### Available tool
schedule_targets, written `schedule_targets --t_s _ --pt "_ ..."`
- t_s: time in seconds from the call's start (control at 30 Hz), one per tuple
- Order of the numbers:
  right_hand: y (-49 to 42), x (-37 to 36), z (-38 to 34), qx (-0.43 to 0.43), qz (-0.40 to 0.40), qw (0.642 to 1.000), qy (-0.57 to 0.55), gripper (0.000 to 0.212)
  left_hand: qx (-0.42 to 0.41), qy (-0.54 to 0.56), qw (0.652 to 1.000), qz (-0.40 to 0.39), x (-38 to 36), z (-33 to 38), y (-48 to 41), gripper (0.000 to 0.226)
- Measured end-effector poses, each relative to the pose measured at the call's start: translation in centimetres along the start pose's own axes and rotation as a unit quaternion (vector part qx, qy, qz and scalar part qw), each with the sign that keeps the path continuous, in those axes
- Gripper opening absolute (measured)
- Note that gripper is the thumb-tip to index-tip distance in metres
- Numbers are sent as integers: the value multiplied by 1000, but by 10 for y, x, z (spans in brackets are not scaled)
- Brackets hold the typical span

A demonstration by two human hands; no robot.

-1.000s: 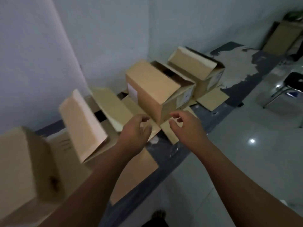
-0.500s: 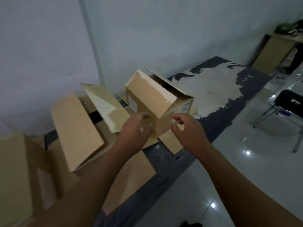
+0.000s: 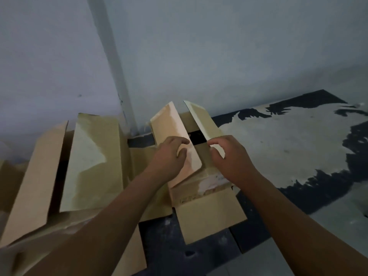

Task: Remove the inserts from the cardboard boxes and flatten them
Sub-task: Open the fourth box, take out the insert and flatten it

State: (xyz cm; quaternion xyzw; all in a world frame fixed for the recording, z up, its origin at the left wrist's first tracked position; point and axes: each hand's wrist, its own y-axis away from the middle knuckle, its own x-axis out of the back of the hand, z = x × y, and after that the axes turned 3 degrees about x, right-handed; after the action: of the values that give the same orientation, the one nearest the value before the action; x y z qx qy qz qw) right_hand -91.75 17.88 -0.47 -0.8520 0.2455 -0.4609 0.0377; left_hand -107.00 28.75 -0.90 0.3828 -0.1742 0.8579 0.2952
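The task looked early for this cardboard box [image 3: 201,184], standing on the floor [image 3: 288,146] near its edge by the wall [image 3: 219,56]: flaps parted, any insert hidden in the dark gap, nothing flattened. The left hand [image 3: 169,154] gripped the left flap [image 3: 173,126], fingers curled over its edge; the right hand [image 3: 229,156] pinched the right flap [image 3: 203,120]. The board was matte brown, stiff and creased (a torn pale patch on the near face). Other boxes [image 3: 89,160] to its left stood open, unflattened.

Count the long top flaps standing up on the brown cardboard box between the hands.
2. The left cardboard flap, tan, is gripped by the left hand; the right cardboard flap, paler, is pinched by the right hand. Short end flaps may be hidden.
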Motion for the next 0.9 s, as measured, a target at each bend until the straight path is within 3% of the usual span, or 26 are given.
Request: schedule_targets --t_s 0.1,0.23,0.43,0.57,0.63,0.73,0.9 --pt "-36 -8 25 1 -29 999 13 23 41 -64 997 -33 -17 1 -44 34" --pt "-70 -20 39 -27 -150 988 39 32 98 -136 983 -71 -25 -7 -83 35" --pt "-102 -22 43 5 -294 947 133 47 119 -41 992 -23 -12 -4 -79 19" --pt "-115 -10 40 37 -282 950 131 41 115 -12 993 11 12 -7 -79 22" --pt "-123 2 41 44 -278 951 125 43 159 -17 987 0 22 -5 -80 15" --pt "-138 24 51 34 -293 947 128 49 260 -17 965 -25 20 3 -82 45" --pt "-157 58 82 21 -326 931 161 32 279 -14 959 33 9 27 -81 49"
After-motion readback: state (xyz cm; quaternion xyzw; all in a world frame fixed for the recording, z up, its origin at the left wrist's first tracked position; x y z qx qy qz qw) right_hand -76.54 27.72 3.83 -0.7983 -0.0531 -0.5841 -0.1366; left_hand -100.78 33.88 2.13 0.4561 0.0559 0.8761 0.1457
